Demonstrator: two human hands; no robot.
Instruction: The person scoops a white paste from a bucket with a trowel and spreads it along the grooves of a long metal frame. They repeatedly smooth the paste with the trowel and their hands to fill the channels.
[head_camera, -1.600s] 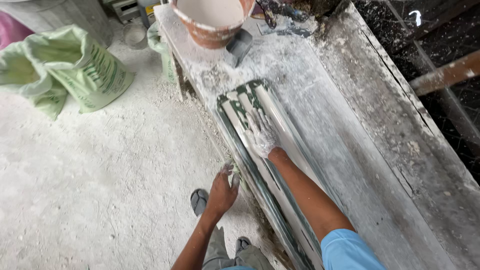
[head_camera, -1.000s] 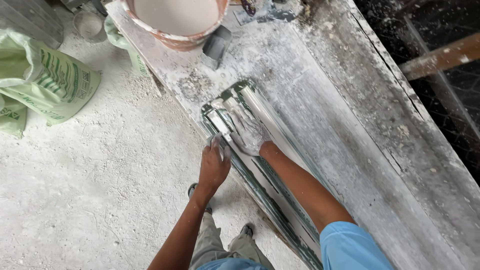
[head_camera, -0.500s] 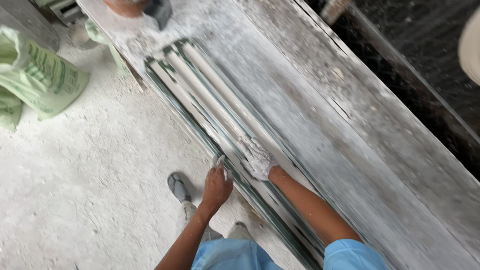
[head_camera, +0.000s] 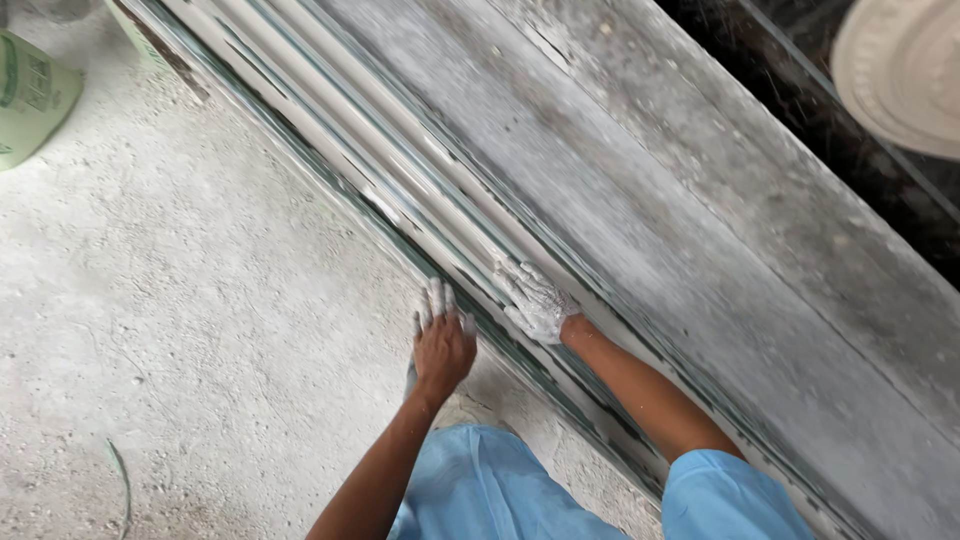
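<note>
One long counter (head_camera: 700, 230), dusty grey w/ plaster, runs corner to corner; along its near edge lies the mould (head_camera: 400, 190), a long ribbed channel w/ wet white plaster in the grooves. Likely heavy, stiff but brittle once set, slick while wet, so best held by the outer rim, not the ribs. Right hand (head_camera: 535, 300), coated white, lies flat and unclenched on the ribs, grasping nothing. Left hand (head_camera: 442, 340) rests fingers spread at the mould's floor-side edge, also not gripping. Green sack (head_camera: 30, 100) sits far left on the floor.
</note>
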